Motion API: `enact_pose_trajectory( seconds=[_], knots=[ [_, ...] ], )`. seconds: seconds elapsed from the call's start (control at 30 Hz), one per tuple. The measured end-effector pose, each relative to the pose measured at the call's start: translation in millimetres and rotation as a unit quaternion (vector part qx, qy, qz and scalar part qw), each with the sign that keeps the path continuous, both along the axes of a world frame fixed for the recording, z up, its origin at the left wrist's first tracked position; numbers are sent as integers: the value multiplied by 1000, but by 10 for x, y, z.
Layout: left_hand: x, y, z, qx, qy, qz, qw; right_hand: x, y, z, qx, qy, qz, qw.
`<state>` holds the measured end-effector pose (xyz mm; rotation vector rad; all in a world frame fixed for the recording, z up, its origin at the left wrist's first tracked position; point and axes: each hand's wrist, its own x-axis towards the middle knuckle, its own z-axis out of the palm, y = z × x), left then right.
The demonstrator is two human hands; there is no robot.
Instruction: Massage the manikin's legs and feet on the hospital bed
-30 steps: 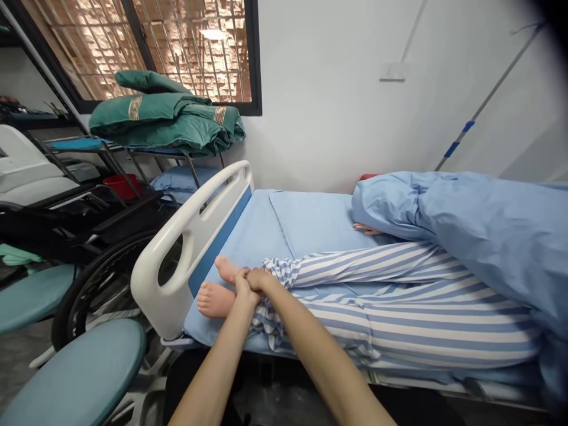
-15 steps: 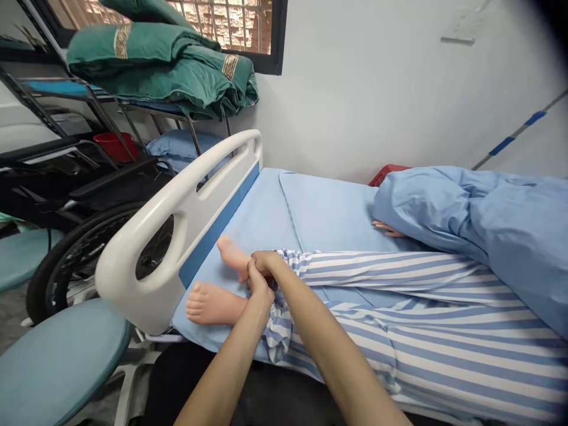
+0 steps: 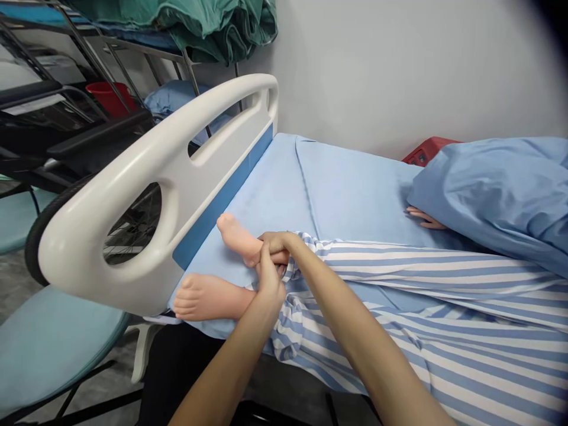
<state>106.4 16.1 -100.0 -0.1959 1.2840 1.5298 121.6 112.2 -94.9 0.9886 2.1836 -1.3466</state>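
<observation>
You can't read any words, numbers or signs on the things in front of you.
</observation>
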Motion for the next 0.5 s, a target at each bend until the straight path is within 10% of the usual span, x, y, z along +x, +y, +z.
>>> enact_pose_trajectory(
  seconds=[0.23,0.5],
  knots=[
    [19,-50,-44,53,4,-5,999,95,-232,-91,337,21,5,941],
    [-66,-38,-153,43,31,33,998,47,-766,-95,525,-6,-115,843]
  ],
)
